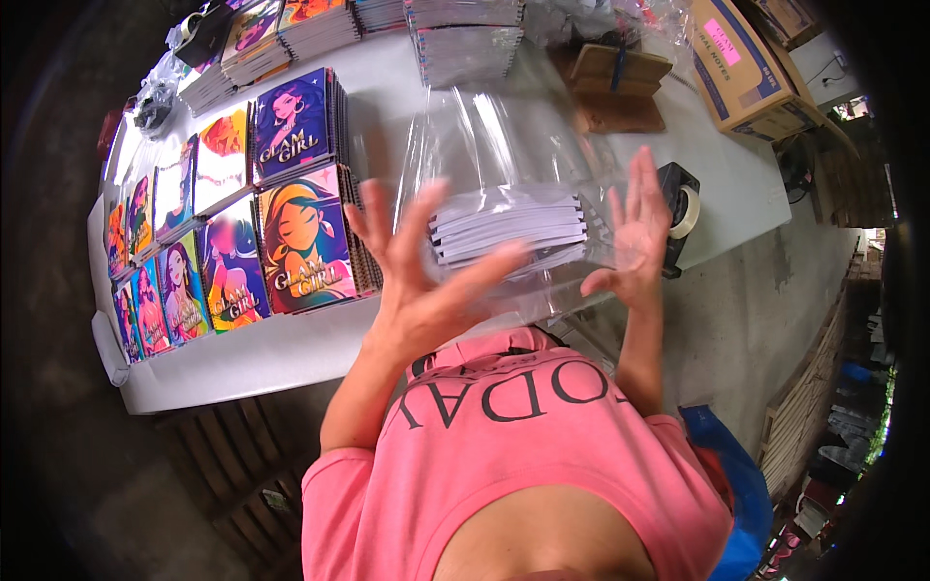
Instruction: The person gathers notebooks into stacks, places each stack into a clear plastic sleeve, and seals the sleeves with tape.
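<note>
A stack of white-edged notebooks or paper pads (509, 230) sits inside a clear plastic bag (480, 131) at the near edge of the table, in front of my body. My left hand (418, 281) is raised at the left side of the stack, its fingers spread and slightly blurred. On the other side, my right hand (636, 237) has its fingers stretched upward and the thumb out. Loose plastic lies close to both hands; whether either one touches it I cannot tell. Neither hand grips anything visible.
Rows of spiral notebooks with colourful illustrated covers (308, 242) fill the table's left side. More stacks (465, 44) stand at the back. A tape dispenser (681, 213) is right of my right hand, a brown wooden stand (617, 87) behind, a cardboard box (751, 82) far right.
</note>
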`<state>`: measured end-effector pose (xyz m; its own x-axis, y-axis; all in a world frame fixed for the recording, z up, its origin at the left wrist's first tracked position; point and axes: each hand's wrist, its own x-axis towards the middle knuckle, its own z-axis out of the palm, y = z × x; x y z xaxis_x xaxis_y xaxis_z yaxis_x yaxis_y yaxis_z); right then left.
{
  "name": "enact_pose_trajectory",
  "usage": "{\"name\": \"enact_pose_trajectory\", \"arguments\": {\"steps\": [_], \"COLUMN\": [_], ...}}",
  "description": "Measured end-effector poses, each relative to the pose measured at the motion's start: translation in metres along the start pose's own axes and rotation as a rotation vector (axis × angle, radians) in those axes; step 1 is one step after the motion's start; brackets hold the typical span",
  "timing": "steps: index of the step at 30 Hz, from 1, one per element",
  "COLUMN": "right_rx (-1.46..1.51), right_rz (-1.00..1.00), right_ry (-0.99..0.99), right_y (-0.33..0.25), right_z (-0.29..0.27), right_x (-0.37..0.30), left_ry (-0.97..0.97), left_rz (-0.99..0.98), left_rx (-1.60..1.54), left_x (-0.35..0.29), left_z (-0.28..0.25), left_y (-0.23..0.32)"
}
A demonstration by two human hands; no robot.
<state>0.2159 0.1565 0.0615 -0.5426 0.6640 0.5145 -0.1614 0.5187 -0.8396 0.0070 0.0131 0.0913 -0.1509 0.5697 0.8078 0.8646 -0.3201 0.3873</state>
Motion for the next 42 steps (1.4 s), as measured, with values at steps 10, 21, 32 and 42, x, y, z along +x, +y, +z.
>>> {"name": "enact_pose_trajectory", "arguments": {"steps": [10,21,32,42], "right_rx": [0.193,-0.311,-0.512,-0.249], "right_rz": [-0.001,-0.014,-0.17,0.075], "right_ry": [0.278,-0.301,-0.778,-0.847], "right_y": [-0.034,0.003,-0.007,-0.012], "right_z": [-0.017,-0.006,0.011,-0.022], "right_x": [0.001,-0.009,0.034,0.048], "left_ry": [0.178,-0.096,-0.235,-0.213], "left_rz": [0.181,-0.209,-0.102,0.02], "left_rx": [-0.116,-0.064,-0.073,0.067], "left_x": [0.028,-0.092,-0.075,-0.088], "left_z": [-0.033,-0.023,-0.006,-0.023], "left_y": [0.027,-0.045,-0.048,-0.061]}}
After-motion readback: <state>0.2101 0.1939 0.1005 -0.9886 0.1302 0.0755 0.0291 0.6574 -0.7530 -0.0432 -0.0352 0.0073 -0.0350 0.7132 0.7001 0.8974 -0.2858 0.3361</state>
